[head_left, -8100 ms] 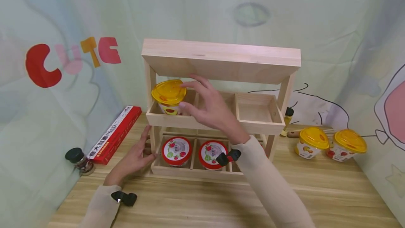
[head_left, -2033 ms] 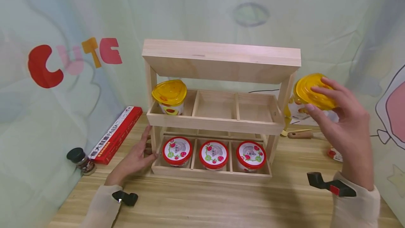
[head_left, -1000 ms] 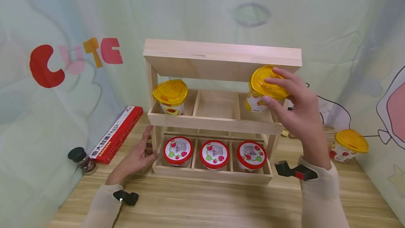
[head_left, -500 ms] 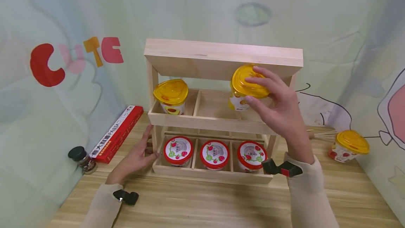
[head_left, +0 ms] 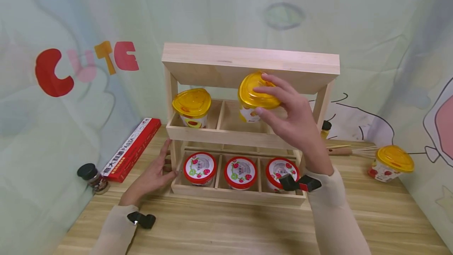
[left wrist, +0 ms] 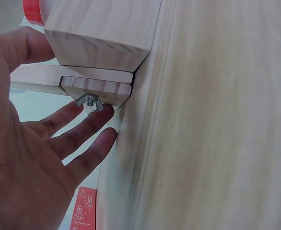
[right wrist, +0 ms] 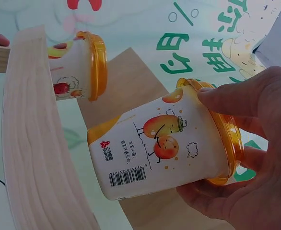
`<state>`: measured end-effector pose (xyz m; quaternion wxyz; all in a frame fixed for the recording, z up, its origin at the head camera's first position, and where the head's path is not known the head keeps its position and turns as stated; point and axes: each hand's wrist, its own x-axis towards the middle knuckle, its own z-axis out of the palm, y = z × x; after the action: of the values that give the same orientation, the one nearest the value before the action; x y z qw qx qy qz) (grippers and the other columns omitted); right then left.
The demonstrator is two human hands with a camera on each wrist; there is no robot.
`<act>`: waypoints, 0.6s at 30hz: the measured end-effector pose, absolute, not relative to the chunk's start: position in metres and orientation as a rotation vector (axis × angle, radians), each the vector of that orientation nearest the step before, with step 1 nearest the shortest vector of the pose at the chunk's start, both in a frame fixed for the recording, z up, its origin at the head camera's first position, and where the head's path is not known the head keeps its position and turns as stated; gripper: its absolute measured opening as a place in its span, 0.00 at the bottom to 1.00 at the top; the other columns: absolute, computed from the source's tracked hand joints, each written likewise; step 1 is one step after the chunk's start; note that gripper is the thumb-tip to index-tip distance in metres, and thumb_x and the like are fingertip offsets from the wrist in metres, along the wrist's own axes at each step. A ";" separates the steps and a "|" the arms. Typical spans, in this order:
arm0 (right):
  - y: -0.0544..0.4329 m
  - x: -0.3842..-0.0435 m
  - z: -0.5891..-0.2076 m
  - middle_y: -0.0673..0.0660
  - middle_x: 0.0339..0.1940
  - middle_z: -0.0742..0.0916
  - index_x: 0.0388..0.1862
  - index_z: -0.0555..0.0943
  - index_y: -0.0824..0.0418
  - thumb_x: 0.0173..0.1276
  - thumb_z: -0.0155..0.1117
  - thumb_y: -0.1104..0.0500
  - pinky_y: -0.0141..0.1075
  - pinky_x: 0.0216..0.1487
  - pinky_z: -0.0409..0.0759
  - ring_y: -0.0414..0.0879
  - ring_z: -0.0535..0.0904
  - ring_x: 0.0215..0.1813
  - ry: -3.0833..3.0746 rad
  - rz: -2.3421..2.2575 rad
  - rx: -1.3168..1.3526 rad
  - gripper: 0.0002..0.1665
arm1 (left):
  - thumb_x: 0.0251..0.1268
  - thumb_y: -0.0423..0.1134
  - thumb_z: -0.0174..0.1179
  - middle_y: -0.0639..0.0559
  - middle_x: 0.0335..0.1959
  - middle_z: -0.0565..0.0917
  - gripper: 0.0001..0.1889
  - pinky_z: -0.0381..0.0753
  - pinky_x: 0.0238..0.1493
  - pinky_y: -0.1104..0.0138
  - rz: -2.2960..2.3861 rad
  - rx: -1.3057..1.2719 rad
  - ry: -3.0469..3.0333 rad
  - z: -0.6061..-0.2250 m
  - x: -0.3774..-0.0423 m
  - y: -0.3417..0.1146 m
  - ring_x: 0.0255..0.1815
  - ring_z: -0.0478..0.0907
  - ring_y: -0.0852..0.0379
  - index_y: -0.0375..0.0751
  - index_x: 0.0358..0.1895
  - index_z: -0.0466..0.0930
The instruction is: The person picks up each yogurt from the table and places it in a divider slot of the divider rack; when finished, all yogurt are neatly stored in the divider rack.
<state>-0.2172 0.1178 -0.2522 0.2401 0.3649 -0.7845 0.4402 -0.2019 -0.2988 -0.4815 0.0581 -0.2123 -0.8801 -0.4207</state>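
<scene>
My right hand (head_left: 293, 117) grips a yogurt cup (right wrist: 155, 143) with an orange-yellow lid by its lid end. In the head view, this yogurt cup (head_left: 249, 114) hangs tilted above the middle compartment of the upper tray (head_left: 226, 136). The right wrist view shows mango-like cartoon fruit and a barcode on it. A similar avocado-print yogurt cup (head_left: 194, 107) stands in the upper left compartment. My left hand (head_left: 151, 176) holds the left side of the two-tier wooden rack (head_left: 247, 56). In the left wrist view its thumb and fingers lie around a post with a wing nut (left wrist: 89, 100).
Three red-rimmed cups (head_left: 240, 173) fill the lower tray's compartments. Another yellow-lidded cup (head_left: 391, 163) stands at the right, beside a whisk (head_left: 354, 151) and a small bottle (head_left: 325, 128). To the left are a red pasta box (head_left: 132, 148) and a dark-capped spice jar (head_left: 93, 178).
My right hand let go of the avocado cup in the left compartment, took another cup from the right, and carried it leftward to above the middle compartment. My left hand stays at the rack.
</scene>
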 end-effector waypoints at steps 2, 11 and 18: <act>0.116 -0.219 -0.254 0.50 0.82 0.77 0.66 0.87 0.54 0.71 0.75 0.62 0.22 0.68 0.81 0.49 0.77 0.78 -2.166 1.195 0.997 0.24 | 0.66 0.28 0.66 0.17 0.73 0.66 0.62 0.91 0.53 0.39 -1.266 -0.634 -2.678 -0.481 -0.202 -0.299 0.60 0.83 0.21 0.56 0.88 0.25; 0.108 -0.222 -0.265 0.52 0.83 0.76 0.67 0.86 0.55 0.71 0.75 0.60 0.46 0.67 0.88 0.53 0.76 0.79 -2.276 1.134 1.002 0.25 | 0.66 0.26 0.66 0.16 0.73 0.65 0.62 0.91 0.53 0.40 -1.295 -0.642 -2.671 -0.479 -0.201 -0.298 0.60 0.83 0.21 0.54 0.88 0.25; 0.106 -0.226 -0.273 0.54 0.82 0.76 0.68 0.85 0.53 0.73 0.74 0.58 0.51 0.63 0.90 0.56 0.80 0.74 -2.383 1.077 1.019 0.25 | 0.66 0.27 0.66 0.17 0.74 0.65 0.63 0.91 0.54 0.40 -1.289 -0.635 -2.680 -0.479 -0.201 -0.298 0.61 0.83 0.21 0.55 0.88 0.24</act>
<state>-0.2258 0.1058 -0.2727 0.1666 0.3580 -0.8373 0.3782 -0.2008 -0.2979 -0.4790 0.0505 -0.2086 -0.8802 -0.4233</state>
